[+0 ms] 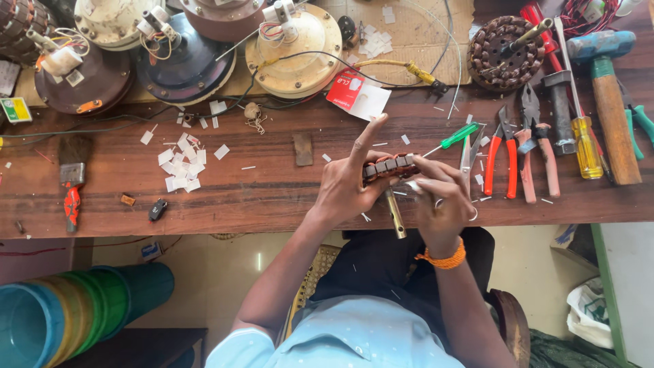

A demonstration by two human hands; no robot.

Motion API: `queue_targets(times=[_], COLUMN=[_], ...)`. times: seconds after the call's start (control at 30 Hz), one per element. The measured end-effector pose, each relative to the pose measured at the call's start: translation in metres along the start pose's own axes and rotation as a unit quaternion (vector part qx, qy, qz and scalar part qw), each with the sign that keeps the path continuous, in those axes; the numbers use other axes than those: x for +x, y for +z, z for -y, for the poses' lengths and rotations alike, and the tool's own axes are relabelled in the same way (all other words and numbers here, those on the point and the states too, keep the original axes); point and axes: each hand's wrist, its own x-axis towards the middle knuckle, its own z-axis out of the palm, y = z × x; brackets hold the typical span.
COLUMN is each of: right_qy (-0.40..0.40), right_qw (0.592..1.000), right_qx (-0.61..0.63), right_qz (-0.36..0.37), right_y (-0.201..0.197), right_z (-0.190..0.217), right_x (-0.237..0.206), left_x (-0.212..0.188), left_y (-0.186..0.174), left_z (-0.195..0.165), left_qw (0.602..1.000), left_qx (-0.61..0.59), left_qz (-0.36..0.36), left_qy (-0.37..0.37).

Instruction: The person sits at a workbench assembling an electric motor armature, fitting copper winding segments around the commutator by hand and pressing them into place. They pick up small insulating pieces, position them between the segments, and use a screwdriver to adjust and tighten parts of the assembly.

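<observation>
Dark, scratched wooden planks make up the surface (272, 187), littered with small white paper slips (182, 167) and ringed with fan motor housings along its far edge. Held above its near edge is a stator core (390, 167), a round stack of dark laminations with squared teeth along its rim and a brass-coloured shaft (395, 215) sticking down toward the person. A red-and-white card package (357, 95) lies flat just beyond the hands (rectangular, red on its left half), and a small green-and-yellow label (15, 109) sits at the far left edge. The left hand (347, 184) grips the core's left side, index finger pointing up and away. The right hand (439, 197) closes over its right side, fingertips pressed on the teeth. Pliers (504, 153) and a green-handled screwdriver (453, 138) lie just to the right.
</observation>
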Motion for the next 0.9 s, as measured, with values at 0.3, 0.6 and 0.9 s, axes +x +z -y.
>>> queue_targets(times=[0.3,0.6,0.9], right_qy=[-0.029,0.005,0.095], right_qw=[0.997,1.0,0.991], right_qx=[-0.071,0.012,0.091], right_qz=[-0.004,-0.019,0.034], right_y=[0.028,0.037,0.039], right_z=[-0.006,-0.023,-0.02], right_x=[-0.008,-0.018,-0.011], left_x=[0.009,0.02,0.028], left_y=[-0.008,-0.014,-0.019], left_z=[0.0,-0.006,-0.003], left_qw=[0.988,1.0,1.0], left_qx=[-0.12,-0.01,0.01], left_qz=[-0.022,0.0,0.01], left_qy=[-0.091,0.008,-0.016])
